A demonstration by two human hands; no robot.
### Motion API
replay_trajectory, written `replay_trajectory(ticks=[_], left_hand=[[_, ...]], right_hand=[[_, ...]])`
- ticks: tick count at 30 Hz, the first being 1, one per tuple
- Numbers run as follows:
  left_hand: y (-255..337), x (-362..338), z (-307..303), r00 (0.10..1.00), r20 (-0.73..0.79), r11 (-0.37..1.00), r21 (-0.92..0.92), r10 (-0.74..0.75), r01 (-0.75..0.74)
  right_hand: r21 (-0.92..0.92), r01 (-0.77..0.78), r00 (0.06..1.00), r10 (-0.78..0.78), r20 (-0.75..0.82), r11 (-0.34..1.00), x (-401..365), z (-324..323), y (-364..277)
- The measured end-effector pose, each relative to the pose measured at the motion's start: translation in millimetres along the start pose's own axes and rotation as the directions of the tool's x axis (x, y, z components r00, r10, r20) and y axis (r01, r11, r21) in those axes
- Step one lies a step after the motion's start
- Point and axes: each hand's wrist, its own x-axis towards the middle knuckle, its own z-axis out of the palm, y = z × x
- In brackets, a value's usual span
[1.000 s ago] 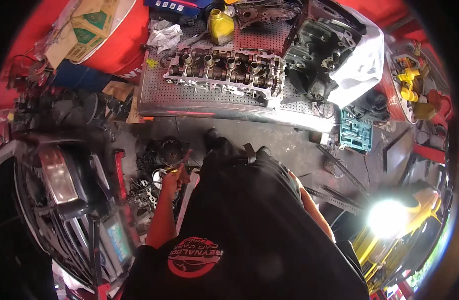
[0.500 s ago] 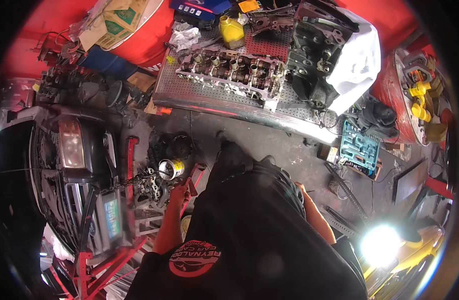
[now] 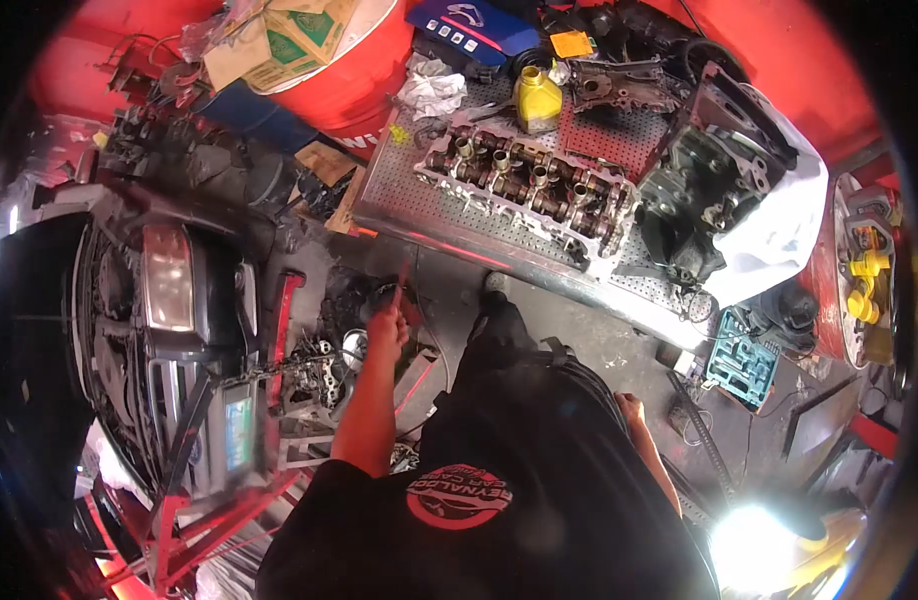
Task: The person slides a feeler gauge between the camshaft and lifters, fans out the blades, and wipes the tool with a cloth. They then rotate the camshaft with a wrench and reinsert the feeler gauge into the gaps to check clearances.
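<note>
My left hand (image 3: pixel 387 326) is stretched out ahead of me and is closed around a thin red-handled tool (image 3: pixel 403 276) that points up toward the table edge. It hovers over a pile of dark engine parts (image 3: pixel 319 366) on the floor. My right hand (image 3: pixel 630 406) hangs by my hip, partly hidden behind my black shirt, so its fingers cannot be read. On the perforated metal table (image 3: pixel 399 205) lies a cylinder head (image 3: pixel 529 185), and behind it stands a yellow bottle (image 3: pixel 537 96).
An engine block (image 3: pixel 694 190) half under a white cloth (image 3: pixel 779 235) sits on the table's right end. A car front with headlight (image 3: pixel 169 280) stands at left. A teal socket case (image 3: pixel 741 357) lies on the floor at right. A red barrel (image 3: pixel 354 75) stands behind.
My left hand has lifted from low beside my body and reached forward with the tool, toward the table edge. The view has swung so the table sits further right.
</note>
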Motion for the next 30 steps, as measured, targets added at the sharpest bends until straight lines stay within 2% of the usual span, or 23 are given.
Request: replay_trajectory(ticks=[3, 6, 8, 10, 11, 14, 15, 16, 17, 18, 20, 22, 24, 25, 26, 27, 28, 29, 30], left_hand=[[66, 60, 25, 0.995, -0.094, 0.999, 0.037, -0.022, 0.026], [109, 129, 38, 0.999, -0.029, 0.997, 0.067, -0.027, 0.029], [130, 175, 43, 0.997, -0.008, 0.977, 0.195, -0.081, 0.081], [148, 200, 56, 0.996, 0.018, 0.968, 0.239, -0.084, 0.078], [141, 253, 38, 0.982, 0.095, 0.962, 0.238, -0.163, 0.136], [171, 245, 73, 0.973, -0.158, 0.92, 0.329, -0.171, 0.215], [179, 238, 80, 0.954, -0.271, 0.848, 0.467, -0.132, 0.25], [176, 243, 76, 0.961, -0.247, 0.675, 0.731, 0.128, 0.098], [172, 249, 68, 0.919, -0.145, 0.406, 0.914, 0.366, -0.017], [175, 253, 66, 0.833, 0.023, 0.08, 0.994, 0.553, -0.08], [187, 248, 78, 0.708, 0.122, 0.324, 0.827, 0.695, -0.46], [244, 180, 151, 0.547, 0.209, 0.305, 0.648, 0.811, -0.699], [297, 145, 229, 0.276, 0.387, 0.016, 0.557, 0.88, -0.83], [318, 148, 268, -0.008, 0.462, -0.226, 0.419, 0.887, -0.879], [333, 150, 301, 0.097, 0.59, -0.237, 0.462, 0.801, -0.855], [338, 168, 331, 0.248, 0.72, -0.264, 0.518, 0.648, -0.814], [345, 179, 359, 0.482, 0.77, -0.36, 0.628, 0.419, -0.69], [333, 222, 372, 0.508, 0.811, -0.449, 0.584, 0.289, -0.676], [329, 247, 379, 0.52, 0.844, -0.503, 0.509, 0.132, -0.698]], right_hand=[[-0.007, -0.056, 0.998, 0.056, -0.033, 0.998, -12, -2, -26], [0.006, -0.117, 0.99, 0.117, -0.079, 0.993, -29, 8, -57], [0.028, -0.129, 0.982, 0.131, -0.132, 0.991, -33, 25, -67], [0.047, -0.13, 0.975, 0.137, -0.174, 0.99, -35, 39, -73], [0.054, -0.121, 0.975, 0.129, -0.181, 0.991, -37, 47, -81], [0.087, -0.146, 0.969, 0.161, -0.189, 0.985, -53, 58, -119], [0.1, -0.159, 0.968, 0.175, -0.181, 0.982, -60, 61, -135], [0.125, -0.169, 0.963, 0.191, -0.188, 0.978, -65, 65, -139], [0.147, -0.172, 0.961, 0.198, -0.192, 0.974, -71, 67, -143], [0.169, -0.164, 0.96, 0.196, -0.199, 0.972, -72, 69, -146], [0.195, -0.176, 0.936, 0.226, -0.272, 0.965, -86, 77, -151], [0.297, -0.285, 0.918, 0.349, -0.191, 0.911, -97, 86, -150], [0.628, -0.063, 0.952, 0.236, -0.197, 0.776, -98, 120, -95], [0.758, 0.054, 0.957, 0.183, -0.225, 0.65, -94, 134, -80], [0.765, -0.023, 0.955, 0.241, -0.173, 0.643, -94, 133, -95], [0.769, -0.105, 0.945, 0.305, -0.121, 0.63, -95, 130, -109], [0.77, -0.184, 0.927, 0.369, -0.071, 0.611, -101, 126, -123], [0.514, -0.101, 0.958, 0.223, -0.181, 0.852, -102, 131, -116], [0.525, -0.165, 0.941, 0.292, -0.169, 0.835, -110, 132, -122]])
